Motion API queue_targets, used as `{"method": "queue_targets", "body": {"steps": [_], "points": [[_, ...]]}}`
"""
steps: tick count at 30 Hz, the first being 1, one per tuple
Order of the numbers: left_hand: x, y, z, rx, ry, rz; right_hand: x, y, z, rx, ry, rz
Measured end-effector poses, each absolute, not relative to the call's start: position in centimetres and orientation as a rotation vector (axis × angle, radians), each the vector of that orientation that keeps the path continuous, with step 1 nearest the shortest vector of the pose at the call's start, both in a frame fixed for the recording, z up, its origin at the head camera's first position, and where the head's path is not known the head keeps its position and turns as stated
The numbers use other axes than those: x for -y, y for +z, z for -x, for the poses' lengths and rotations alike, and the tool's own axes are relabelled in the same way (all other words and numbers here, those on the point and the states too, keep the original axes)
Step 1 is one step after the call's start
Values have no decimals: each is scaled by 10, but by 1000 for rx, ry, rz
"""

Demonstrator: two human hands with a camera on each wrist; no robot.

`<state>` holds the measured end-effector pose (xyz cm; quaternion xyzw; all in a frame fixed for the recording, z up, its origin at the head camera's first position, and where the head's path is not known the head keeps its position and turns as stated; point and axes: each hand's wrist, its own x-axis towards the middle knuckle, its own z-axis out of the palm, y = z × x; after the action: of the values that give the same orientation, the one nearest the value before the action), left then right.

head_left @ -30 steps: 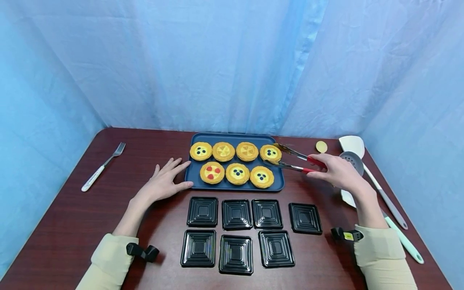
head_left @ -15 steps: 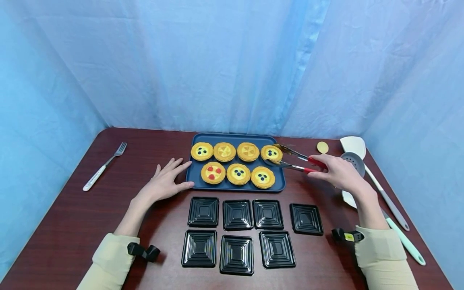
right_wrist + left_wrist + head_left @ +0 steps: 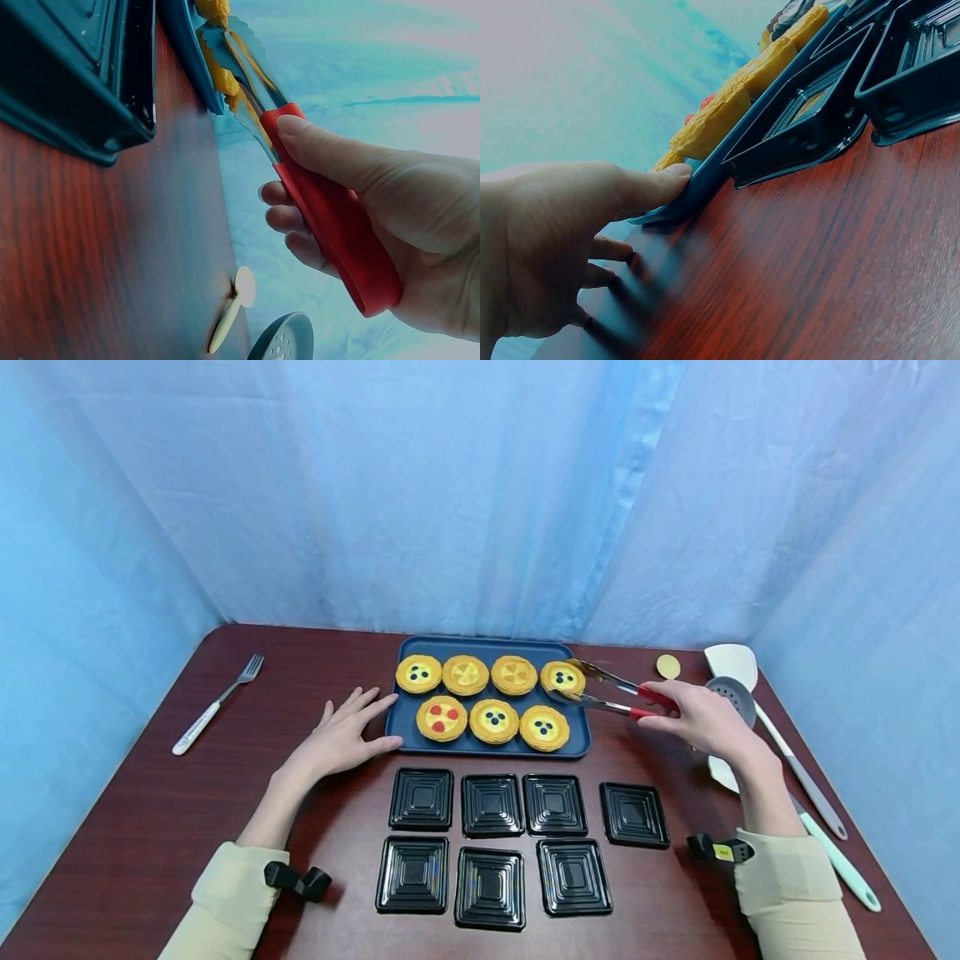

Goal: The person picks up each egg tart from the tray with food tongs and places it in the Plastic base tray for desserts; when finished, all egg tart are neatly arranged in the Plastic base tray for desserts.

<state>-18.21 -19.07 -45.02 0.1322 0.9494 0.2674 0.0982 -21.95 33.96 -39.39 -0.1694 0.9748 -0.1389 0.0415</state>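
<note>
My right hand point(image 3: 693, 714) grips a pair of tongs point(image 3: 322, 202) by its red handles. The metal tips stand on either side of a blueberry-topped egg tart point(image 3: 562, 677) at the back right of a dark blue tray point(image 3: 480, 647). Other tarts share the tray, among them one with red berries point(image 3: 442, 719) and two with plain yellow wedges. At the tray's left end my left hand point(image 3: 337, 737) lies with fingers spread, and its thumb point(image 3: 664, 187) rests on the tray rim in the left wrist view.
In front of the tray, several square black plastic trays point(image 3: 491, 887) lie in two rows. To the right are a small pale spoon point(image 3: 235, 304), a grey skimmer point(image 3: 733, 695), a white spatula point(image 3: 731, 663) and a mint-green handle point(image 3: 840, 864). A fork point(image 3: 217, 703) lies left.
</note>
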Motion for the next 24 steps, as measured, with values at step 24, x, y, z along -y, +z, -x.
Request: {"method": "queue_targets", "body": {"steps": [24], "points": [[190,-448,182,-2798,797,-398,-277,-350,182,-3028,-494,868]]}}
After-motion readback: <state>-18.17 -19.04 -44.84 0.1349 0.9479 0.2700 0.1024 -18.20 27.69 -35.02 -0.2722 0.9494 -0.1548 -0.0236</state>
